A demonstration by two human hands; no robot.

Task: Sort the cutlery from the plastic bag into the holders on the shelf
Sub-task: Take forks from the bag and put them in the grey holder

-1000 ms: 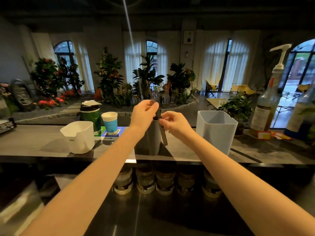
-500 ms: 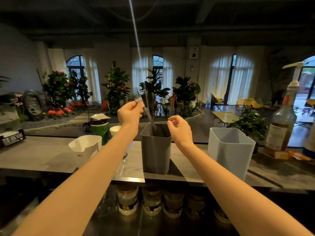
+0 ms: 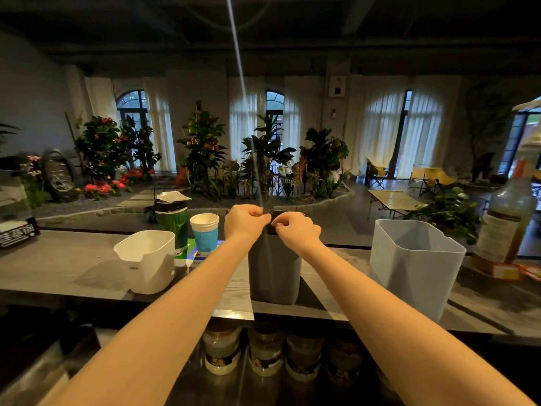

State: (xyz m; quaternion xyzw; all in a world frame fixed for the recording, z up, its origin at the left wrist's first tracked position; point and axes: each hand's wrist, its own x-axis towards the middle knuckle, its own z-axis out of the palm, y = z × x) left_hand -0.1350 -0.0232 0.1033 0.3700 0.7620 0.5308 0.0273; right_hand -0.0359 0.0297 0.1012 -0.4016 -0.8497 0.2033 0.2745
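No cutlery could be picked out plainly, and the plastic bag was nowhere to be found in the view. The grey holder [image 3: 273, 276] was stood upright at the middle of the shelf [image 3: 58, 268], and both hands were gathered right over its rim.

The left hand [image 3: 247, 222] was curled, fingertips drawn towards the thumb as in a pinch. The right hand [image 3: 297, 231] was curled likewise, its fingertips brought almost against those of the left. Something dark was glimpsed between them at the rim. Whether it was a piece of cutlery or only the holder's mouth could not be told, so neither grasp could be called with certainty. A drop into the grey holder was judged to be the step in hand.

Nothing was seen in the white holder [image 3: 146, 260], well to the left, as far as its inside was shown. Nothing was seen in the pale holder [image 3: 415, 265] to the right either. The sorting was therefore judged to be at an early stage, with most of it left to be done.

A paper cup [image 3: 204, 232] and a green canister [image 3: 171, 222] were stood just behind the white holder. A pump bottle [image 3: 509, 227] was placed at the far right.
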